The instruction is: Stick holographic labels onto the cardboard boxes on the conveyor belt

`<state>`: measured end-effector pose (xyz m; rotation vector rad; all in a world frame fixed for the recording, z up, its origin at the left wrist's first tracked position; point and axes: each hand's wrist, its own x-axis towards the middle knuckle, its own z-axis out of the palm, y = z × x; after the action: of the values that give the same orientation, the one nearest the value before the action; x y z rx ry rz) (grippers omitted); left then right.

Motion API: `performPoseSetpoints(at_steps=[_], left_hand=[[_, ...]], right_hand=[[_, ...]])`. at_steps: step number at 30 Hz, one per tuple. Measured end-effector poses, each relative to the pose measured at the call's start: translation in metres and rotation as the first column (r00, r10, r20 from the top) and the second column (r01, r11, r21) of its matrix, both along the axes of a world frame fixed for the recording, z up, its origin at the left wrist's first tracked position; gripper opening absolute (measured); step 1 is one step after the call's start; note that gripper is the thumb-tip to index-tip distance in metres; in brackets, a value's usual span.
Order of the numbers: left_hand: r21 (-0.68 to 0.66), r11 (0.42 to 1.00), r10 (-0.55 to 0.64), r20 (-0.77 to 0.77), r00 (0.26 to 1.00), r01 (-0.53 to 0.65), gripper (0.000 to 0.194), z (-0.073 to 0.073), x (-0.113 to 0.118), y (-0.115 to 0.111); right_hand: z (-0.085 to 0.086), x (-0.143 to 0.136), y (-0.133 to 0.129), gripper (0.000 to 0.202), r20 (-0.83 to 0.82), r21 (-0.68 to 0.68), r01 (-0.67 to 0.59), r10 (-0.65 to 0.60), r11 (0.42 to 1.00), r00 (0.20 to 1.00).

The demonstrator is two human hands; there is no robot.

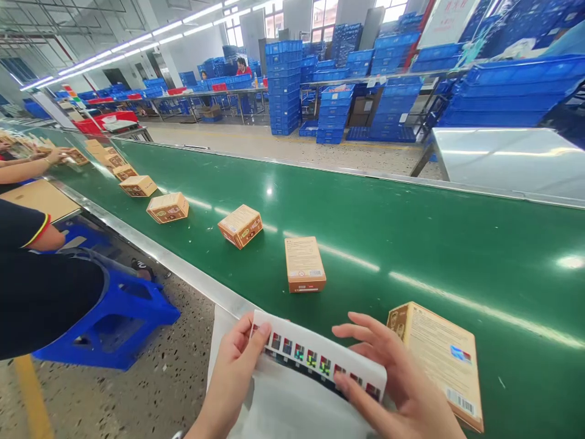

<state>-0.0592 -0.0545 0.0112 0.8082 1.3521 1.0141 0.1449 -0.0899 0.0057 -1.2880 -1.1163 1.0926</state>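
A white sheet of stickers point(313, 360), with a row of small shiny red, dark and green labels, is bent over in front of me. My left hand point(237, 360) pinches its left end between thumb and fingers. Near its right end, the thumb of my right hand point(388, 378) presses on the labels; the index and middle fingers are raised and spread, the others partly hidden. Just right of that hand lies a tan carton point(441, 353) with a barcode and a blue-and-red sticker. Another tan carton point(305, 262) lies beyond the sheet on the green conveyor belt point(365, 213).
More cartons point(240, 225) stretch in a line toward the far left. A co-worker's arm point(27, 171) reaches over the belt there, beside a blue plastic stool point(123, 311). Stacked blue crates point(284, 85) and a metal table point(512, 152) stand across the belt.
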Motion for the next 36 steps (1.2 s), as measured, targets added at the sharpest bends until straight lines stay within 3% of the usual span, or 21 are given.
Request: performPoseSetpoints(at_steps=[3,5,6,8,9,10,11,12,16,19,21,25,28,32,36], left_hand=[[0.094,0.992,-0.067,-0.180,0.981,0.085,0.044,-0.004,-0.005,0.000],[0.312,0.936,-0.004,-0.455,0.891,0.164,0.042,-0.005,-0.005,-0.001],[0.449,0.858,0.080,-0.595,0.800,0.249,0.044,-0.005,-0.003,-0.001],[0.613,0.620,0.270,-0.753,0.600,0.489,0.041,-0.003,0.006,-0.003],[0.614,0.504,0.305,-0.785,0.539,0.608,0.034,-0.002,0.012,-0.004],[0.593,0.432,0.296,-0.805,0.514,0.680,0.029,-0.001,0.019,-0.005],[0.572,0.399,0.260,-0.820,0.510,0.716,0.028,0.001,0.025,-0.006],[0.553,0.403,0.213,-0.831,0.513,0.729,0.029,0.003,0.030,-0.006],[0.436,0.532,-0.078,-0.828,0.555,0.726,0.023,0.012,0.034,-0.003],[0.318,0.570,-0.276,-0.794,0.541,0.758,0.008,0.020,0.029,0.001],[0.256,0.578,-0.333,-0.793,0.510,0.775,0.009,0.024,0.028,0.003],[0.258,0.534,-0.333,-0.811,0.481,0.805,0.018,0.027,0.030,0.006],[0.269,0.497,-0.337,-0.816,0.470,0.825,0.029,0.028,0.031,0.006],[0.242,0.453,-0.323,-0.853,0.411,0.858,0.041,0.030,0.032,0.007],[0.229,0.408,-0.252,-0.902,0.350,0.884,0.053,0.031,0.036,0.007]], right_hand=[[-0.004,0.004,0.007,0.040,-0.026,-0.116,0.053,-0.056,0.992,0.998],[-0.005,0.005,0.009,0.040,-0.022,-0.178,0.082,-0.087,0.981,0.996],[-0.004,0.004,0.008,0.041,-0.020,-0.205,0.093,-0.100,0.974,0.995],[-0.002,0.001,0.007,0.043,-0.039,-0.243,0.082,-0.095,0.966,0.995],[-0.001,0.000,0.006,0.044,-0.062,-0.252,0.060,-0.078,0.966,0.995],[0.000,-0.002,0.005,0.045,-0.088,-0.253,0.028,-0.052,0.967,0.995],[0.002,-0.003,0.004,0.045,-0.112,-0.250,-0.007,-0.021,0.968,0.994],[0.004,-0.003,0.003,0.043,-0.132,-0.243,-0.044,0.012,0.969,0.991],[0.012,0.006,0.002,0.037,-0.189,-0.234,-0.171,0.127,0.957,0.974],[0.017,0.017,0.001,0.036,-0.174,-0.254,-0.188,0.147,0.949,0.974],[0.019,0.023,0.000,0.033,-0.124,-0.260,-0.189,0.161,0.947,0.979],[0.019,0.028,-0.001,0.028,0.007,-0.217,-0.216,0.223,0.952,0.975],[0.016,0.033,-0.001,0.025,0.218,-0.083,-0.224,0.237,0.971,0.947],[0.009,0.042,-0.003,0.015,0.482,0.107,-0.322,0.234,0.941,0.844],[0.008,0.053,-0.003,0.013,0.660,0.228,-0.388,0.151,0.893,0.736]])
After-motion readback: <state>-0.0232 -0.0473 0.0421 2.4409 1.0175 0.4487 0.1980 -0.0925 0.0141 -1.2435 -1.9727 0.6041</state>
